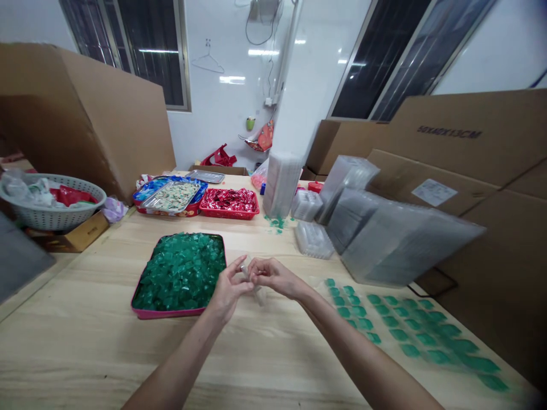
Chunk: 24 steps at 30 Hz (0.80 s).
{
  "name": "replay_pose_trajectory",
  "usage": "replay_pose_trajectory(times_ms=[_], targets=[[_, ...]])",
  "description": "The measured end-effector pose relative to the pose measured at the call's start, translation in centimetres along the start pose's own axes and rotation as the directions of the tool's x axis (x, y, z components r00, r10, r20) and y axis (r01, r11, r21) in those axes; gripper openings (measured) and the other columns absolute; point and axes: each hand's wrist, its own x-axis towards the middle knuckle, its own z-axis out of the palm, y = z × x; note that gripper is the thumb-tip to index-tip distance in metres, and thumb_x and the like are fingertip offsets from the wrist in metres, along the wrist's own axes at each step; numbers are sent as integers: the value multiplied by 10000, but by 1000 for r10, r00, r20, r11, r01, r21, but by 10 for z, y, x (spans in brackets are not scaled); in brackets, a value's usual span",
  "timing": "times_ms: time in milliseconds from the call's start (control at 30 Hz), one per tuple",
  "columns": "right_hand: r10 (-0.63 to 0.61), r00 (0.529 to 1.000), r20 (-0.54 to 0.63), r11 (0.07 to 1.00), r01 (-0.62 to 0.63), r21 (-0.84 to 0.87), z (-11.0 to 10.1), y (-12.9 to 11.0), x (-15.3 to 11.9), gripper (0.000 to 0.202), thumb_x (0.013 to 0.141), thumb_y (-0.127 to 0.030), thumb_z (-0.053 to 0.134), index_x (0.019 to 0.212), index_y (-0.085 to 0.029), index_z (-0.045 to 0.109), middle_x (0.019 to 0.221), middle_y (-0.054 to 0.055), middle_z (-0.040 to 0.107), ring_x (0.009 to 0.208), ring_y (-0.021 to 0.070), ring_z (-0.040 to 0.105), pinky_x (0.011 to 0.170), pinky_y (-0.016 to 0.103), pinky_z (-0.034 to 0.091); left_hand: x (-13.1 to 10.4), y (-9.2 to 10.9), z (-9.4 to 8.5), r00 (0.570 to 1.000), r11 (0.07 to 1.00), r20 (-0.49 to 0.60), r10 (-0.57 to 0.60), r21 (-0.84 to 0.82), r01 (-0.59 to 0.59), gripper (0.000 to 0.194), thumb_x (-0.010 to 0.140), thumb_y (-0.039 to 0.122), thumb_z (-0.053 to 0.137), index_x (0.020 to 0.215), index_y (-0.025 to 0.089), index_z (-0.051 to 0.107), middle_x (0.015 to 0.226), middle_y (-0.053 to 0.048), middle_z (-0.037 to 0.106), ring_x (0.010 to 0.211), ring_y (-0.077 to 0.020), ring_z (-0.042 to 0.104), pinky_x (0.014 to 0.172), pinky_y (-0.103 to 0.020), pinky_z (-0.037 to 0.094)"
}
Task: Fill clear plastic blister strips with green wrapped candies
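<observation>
My left hand [229,288] and my right hand [274,276] meet over the middle of the table. Between them is a thin, pale, translucent piece of plastic film [260,296]; its exact kind is unclear. The fingers of both hands are closed on it, the right ones in a pinch. Just left of my left hand stands a pink-rimmed tray [168,314] heaped with green translucent pieces [183,270]. To the right of my right forearm, clear trays with green pieces in their pockets [399,322] lie flat on the table.
Clear plastic trays stand stacked [384,236] at the right, before a cardboard box [478,159]. At the back are a red tray of shiny red pieces [229,202] and a metal tray of pale pieces [171,196]. A grey perforated basket [53,213] sits left.
</observation>
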Motion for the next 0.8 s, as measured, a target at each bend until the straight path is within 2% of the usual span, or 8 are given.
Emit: replay_pose_trajectory(times_ms=[200, 367, 433, 533, 600, 633, 733, 800], targets=[[-30, 998, -48, 996, 25, -91, -3, -4, 1, 249, 755, -372, 624, 674, -147, 553, 710, 4, 529, 645, 119, 464, 598, 243, 361, -4, 2, 5, 996, 999, -85, 9, -40, -12, 749, 493, 65, 736, 1210, 174, 545, 954, -54, 654, 809, -184, 631, 734, -302, 471], [-78, 995, -68, 964, 58, -259, -23, -18, 3, 171, 781, -286, 572, 683, -148, 549, 730, 6, 521, 649, 120, 474, 608, 246, 379, -4, 2, 0, 993, 998, -110, 39, -50, -44, 721, 515, 94, 760, 1200, 195, 558, 1018, -69, 635, 846, -198, 627, 739, -315, 483], [-172, 981, -85, 898, 120, -423, -35, -27, 5, 149, 795, -227, 538, 666, -152, 550, 745, 20, 535, 688, 136, 499, 656, 266, 398, -5, 1, -2, 994, 998, -104, 41, -51, -47, 732, 529, 106, 770, 1218, 202, 543, 1024, -73, 628, 850, -201, 630, 739, -321, 489], [-300, 944, -135, 721, 131, -681, -47, -38, 10, 140, 796, -148, 511, 670, -161, 570, 774, 38, 552, 732, 154, 517, 718, 295, 399, -7, -2, -3, 993, 997, -108, 47, -50, -52, 748, 540, 106, 776, 1238, 203, 524, 1000, -62, 621, 832, -185, 630, 742, -319, 493], [-315, 935, -163, 633, 79, -770, -46, -42, 13, 108, 786, -133, 539, 704, -161, 604, 831, 57, 569, 758, 164, 526, 735, 309, 396, -8, -4, -2, 991, 997, -118, 60, -44, -66, 745, 548, 107, 777, 1241, 206, 521, 979, -50, 618, 816, -170, 626, 741, -312, 492], [-297, 942, -158, 623, 66, -779, -42, -42, 14, 90, 783, -140, 559, 721, -161, 620, 853, 64, 575, 765, 168, 531, 736, 311, 399, -8, -4, -1, 990, 996, -122, 68, -40, -74, 741, 553, 110, 776, 1241, 209, 521, 970, -44, 617, 811, -166, 624, 739, -308, 491], [-181, 983, -7, 736, 131, -664, -22, -39, 15, 80, 791, -195, 594, 737, -160, 641, 836, 61, 600, 752, 164, 547, 711, 294, 423, -10, -4, 2, 989, 996, -127, 75, -37, -80, 732, 556, 108, 771, 1237, 214, 526, 928, -25, 624, 789, -152, 623, 728, -288, 483], [-109, 989, 97, 836, 144, -529, -9, -35, 14, 117, 800, -226, 590, 718, -157, 635, 779, 43, 610, 710, 150, 549, 673, 273, 434, -11, -2, 4, 990, 996, -129, 65, -48, -71, 736, 543, 96, 771, 1231, 210, 532, 887, -9, 629, 763, -136, 621, 726, -272, 475]])
